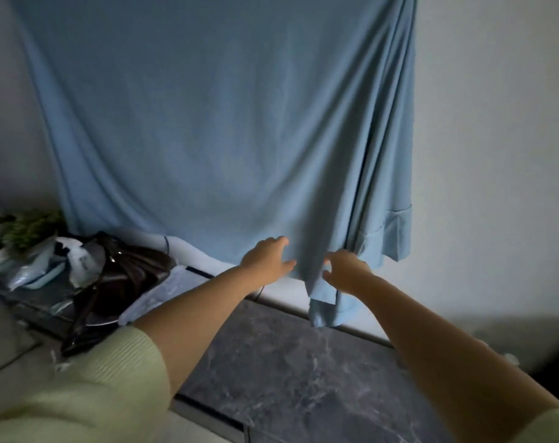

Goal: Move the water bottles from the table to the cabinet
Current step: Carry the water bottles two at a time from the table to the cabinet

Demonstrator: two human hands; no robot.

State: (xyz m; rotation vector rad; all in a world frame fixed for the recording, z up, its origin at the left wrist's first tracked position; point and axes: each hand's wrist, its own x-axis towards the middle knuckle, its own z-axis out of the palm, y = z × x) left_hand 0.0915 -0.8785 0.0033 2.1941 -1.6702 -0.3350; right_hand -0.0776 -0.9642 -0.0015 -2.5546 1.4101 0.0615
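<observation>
A large blue cloth (pixel 214 129) is seen hung flat against a pale wall (pixel 495 155), gathered into vertical folds along its right edge, its lower corner hanging down to just above a dark marbled surface (pixel 297 372). No writing, brand or label can be read anywhere in view. No water bottle can be made out, so its place and long axis cannot be told. Left of the cloth's lower edge, a heap is noted: a dark brown bag (pixel 124 276), pale blue wrapped packets (pixel 38 273) and green foliage (pixel 32 228) behind them. Both forearms are stretched forward and up toward the cloth's lower edge, light green sleeves (pixel 89 394) pushed back. The left hand (pixel 267 255) is spread wide, fingers curled, at the cloth's hem, holding nothing. The right hand (pixel 345 266) is half closed beside the hanging fold; whether fabric is pinched cannot be told.
</observation>
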